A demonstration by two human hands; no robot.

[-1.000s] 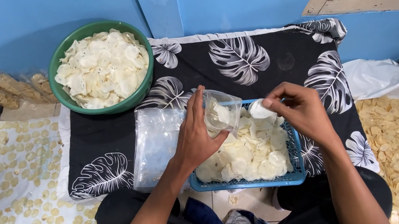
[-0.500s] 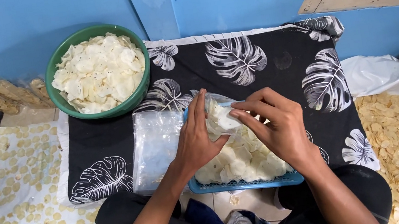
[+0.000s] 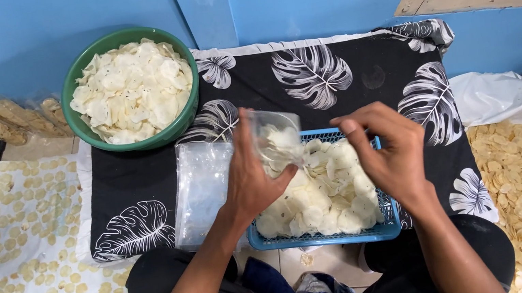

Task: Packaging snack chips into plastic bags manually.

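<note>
A small clear bag point(image 3: 279, 138) of white chips sits above the blue basket, a flat stack of clear bags point(image 3: 202, 190) just left, and filled clear packets point(image 3: 16, 121) lie by the far-left wall.

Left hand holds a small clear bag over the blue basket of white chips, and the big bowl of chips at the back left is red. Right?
Not quite. The head view shows the bowl is green, not red. The rest holds: the left hand holds the small clear bag over the blue basket of white chips.

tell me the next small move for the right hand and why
Probably dip the right hand into the blue basket for more white chips. It hovers empty over the heap, fingers loosely curled, while the left hand holds the clear bag open and only partly filled.
</note>
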